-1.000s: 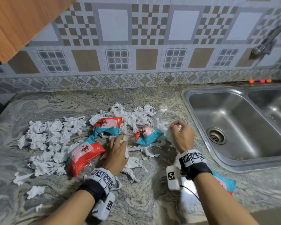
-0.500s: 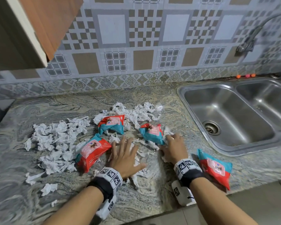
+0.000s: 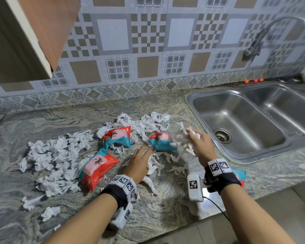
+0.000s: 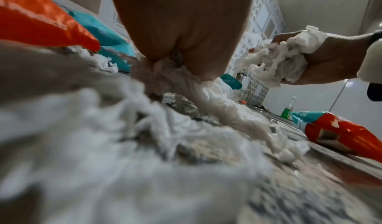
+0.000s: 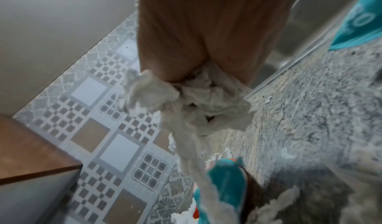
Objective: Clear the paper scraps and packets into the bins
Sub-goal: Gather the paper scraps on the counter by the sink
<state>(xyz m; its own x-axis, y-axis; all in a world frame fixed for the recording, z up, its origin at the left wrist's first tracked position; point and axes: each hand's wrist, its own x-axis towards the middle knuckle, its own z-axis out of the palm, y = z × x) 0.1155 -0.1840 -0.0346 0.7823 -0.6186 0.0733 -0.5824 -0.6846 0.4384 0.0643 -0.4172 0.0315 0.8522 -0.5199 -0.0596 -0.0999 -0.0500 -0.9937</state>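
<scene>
Head view: paper scraps (image 3: 56,159) strewn across marble counter (image 3: 165,205), four red-teal packets (image 3: 99,168) among them. Right hand (image 3: 200,144) clutches wad of scraps, raised off counter — left hand (image 3: 138,164) curls round scraps lying on counter. Sink (image 3: 239,124) at right.

right hand (image 3: 200,143) lifted with paper scraps (image 3: 180,136), left hand (image 3: 139,162) gathering

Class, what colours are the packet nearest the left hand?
Red-orange and teal, with a pink label, on the packet; head view shows it best.
</scene>
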